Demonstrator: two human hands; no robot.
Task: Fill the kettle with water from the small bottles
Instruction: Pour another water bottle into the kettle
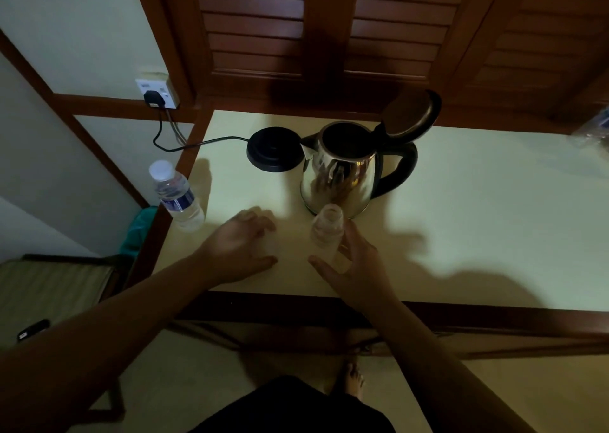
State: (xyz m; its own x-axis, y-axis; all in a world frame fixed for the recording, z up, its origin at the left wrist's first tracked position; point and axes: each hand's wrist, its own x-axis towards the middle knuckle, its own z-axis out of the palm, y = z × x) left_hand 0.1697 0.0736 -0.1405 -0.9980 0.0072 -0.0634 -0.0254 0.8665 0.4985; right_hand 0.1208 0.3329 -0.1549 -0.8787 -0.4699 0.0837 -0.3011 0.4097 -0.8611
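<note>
Pale tabletop (pixel 461 218): steel kettle (pixel 339 175), lid up, inside dark. Just before it, uncapped bottle (pixel 326 231), right hand (pixel 352 268) loosely spread around. Left hand (pixel 240 248) relaxed. Capped bottle (pixel 178 195) far left, holding water.

The open bottle (pixel 324 235) is blurred, its lower part hidden behind the right hand (pixel 354 268). Something pale under the left hand (pixel 239 251) is too smeared to identify. At the right edge a clear plastic thing (pixel 593 133) is cut off and blurred. The kettle (pixel 342 172) inside is too dark to read
</note>
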